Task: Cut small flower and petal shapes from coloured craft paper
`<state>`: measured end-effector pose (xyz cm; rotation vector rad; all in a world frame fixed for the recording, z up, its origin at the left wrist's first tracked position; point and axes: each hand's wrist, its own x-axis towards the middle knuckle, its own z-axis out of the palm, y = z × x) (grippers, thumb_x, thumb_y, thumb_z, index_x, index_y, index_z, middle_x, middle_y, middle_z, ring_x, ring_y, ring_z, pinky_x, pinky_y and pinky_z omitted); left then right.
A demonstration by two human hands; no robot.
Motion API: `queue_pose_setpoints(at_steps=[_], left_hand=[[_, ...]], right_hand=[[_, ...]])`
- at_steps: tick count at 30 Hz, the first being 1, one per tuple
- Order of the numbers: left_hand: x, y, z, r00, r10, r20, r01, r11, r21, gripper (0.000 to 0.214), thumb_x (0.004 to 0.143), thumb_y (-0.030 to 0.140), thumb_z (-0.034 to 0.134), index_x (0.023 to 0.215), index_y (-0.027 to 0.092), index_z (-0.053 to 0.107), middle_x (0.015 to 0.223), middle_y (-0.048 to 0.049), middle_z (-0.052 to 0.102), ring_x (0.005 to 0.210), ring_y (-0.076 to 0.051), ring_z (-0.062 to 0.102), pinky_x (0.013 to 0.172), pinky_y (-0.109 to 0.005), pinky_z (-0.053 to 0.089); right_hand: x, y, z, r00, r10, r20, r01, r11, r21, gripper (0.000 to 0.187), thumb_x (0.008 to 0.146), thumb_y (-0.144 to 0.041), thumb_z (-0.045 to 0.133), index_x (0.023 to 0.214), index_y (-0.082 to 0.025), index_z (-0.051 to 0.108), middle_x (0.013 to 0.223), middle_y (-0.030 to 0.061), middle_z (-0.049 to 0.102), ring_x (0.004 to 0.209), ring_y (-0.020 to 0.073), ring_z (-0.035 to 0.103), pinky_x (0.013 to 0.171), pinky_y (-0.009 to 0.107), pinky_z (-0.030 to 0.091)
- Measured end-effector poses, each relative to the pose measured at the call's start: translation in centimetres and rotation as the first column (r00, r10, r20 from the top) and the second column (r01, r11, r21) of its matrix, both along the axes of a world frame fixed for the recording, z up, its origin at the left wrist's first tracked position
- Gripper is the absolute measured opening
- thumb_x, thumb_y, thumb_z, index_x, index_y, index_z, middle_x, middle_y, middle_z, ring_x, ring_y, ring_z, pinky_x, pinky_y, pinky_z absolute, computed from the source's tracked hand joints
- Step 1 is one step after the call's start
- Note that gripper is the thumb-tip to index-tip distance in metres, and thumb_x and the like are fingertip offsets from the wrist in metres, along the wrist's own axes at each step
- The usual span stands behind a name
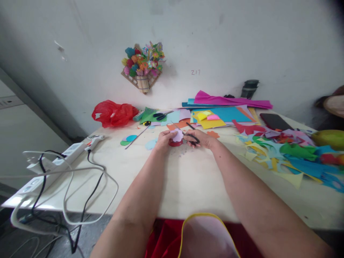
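My left hand (pixel 164 139) pinches a small lilac paper flower shape (pixel 177 135) over a red paper piece (pixel 175 143) just above the pale table (pixel 188 179). My right hand (pixel 202 139) is closed round the black handles of a pair of scissors (pixel 192 138), whose blades point left into the lilac paper. Both hands meet at the middle of the table, a little beyond its centre.
Coloured paper sheets (pixel 223 114) are stacked at the back, paper scraps (pixel 290 150) spread on the right. A second pair of scissors (pixel 162 115), a red plastic bag (pixel 114 113), a black phone (pixel 274 121), a power strip with cables (pixel 51 163) and a glue gun (pixel 94 140) lie around.
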<state>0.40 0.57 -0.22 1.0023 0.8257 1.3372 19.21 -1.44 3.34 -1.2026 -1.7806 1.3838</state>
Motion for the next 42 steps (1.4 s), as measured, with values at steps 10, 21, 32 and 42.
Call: queue_pose_setpoints(at_steps=[10,21,32,42], left_hand=[[0.0,0.13,-0.1,1.0,0.007,-0.004,-0.007,1.0,0.003,0.039,0.045,0.033,0.098,0.057,0.014,0.066,0.056,-0.005,0.064,0.054,-0.015,0.058,0.055,-0.028,0.044],[0.06,-0.11,0.26,1.0,0.005,0.018,-0.005,1.0,0.009,0.041,0.038,0.034,0.099,0.058,0.013,0.07,0.057,-0.0073,0.067,0.051,-0.014,0.057,0.052,-0.028,0.044],[-0.26,0.54,-0.5,1.0,0.012,0.007,-0.012,1.0,0.029,0.034,0.05,0.032,0.096,0.063,0.013,0.07,0.058,-0.0054,0.065,0.051,-0.012,0.054,0.052,-0.027,0.039],[0.12,-0.16,0.3,1.0,-0.002,0.024,0.001,1.0,0.014,0.038,0.045,0.031,0.098,0.06,0.012,0.069,0.057,-0.0063,0.066,0.054,-0.014,0.058,0.055,-0.028,0.044]], right_hand=[[0.03,0.03,-0.03,1.0,0.0,-0.018,0.0,1.0,-0.011,0.024,0.086,-0.034,0.07,0.074,-0.019,0.055,0.051,-0.0023,0.06,0.037,0.0073,0.048,0.031,0.016,0.024],[-0.01,0.18,-0.16,0.998,0.0,-0.067,-0.003,0.999,-0.033,0.022,0.085,-0.026,0.072,0.071,-0.019,0.056,0.049,-0.0029,0.056,0.039,0.0079,0.047,0.036,0.016,0.035],[0.01,0.48,-0.37,0.996,0.005,-0.084,-0.009,0.999,-0.047,0.02,0.086,-0.027,0.074,0.075,-0.019,0.059,0.048,-0.004,0.054,0.039,0.0079,0.045,0.036,0.017,0.034],[0.09,0.12,-0.15,1.0,0.015,-0.015,-0.015,1.0,-0.008,0.026,0.088,-0.035,0.073,0.078,-0.018,0.057,0.051,-0.0032,0.058,0.036,0.0065,0.047,0.031,0.016,0.021]])
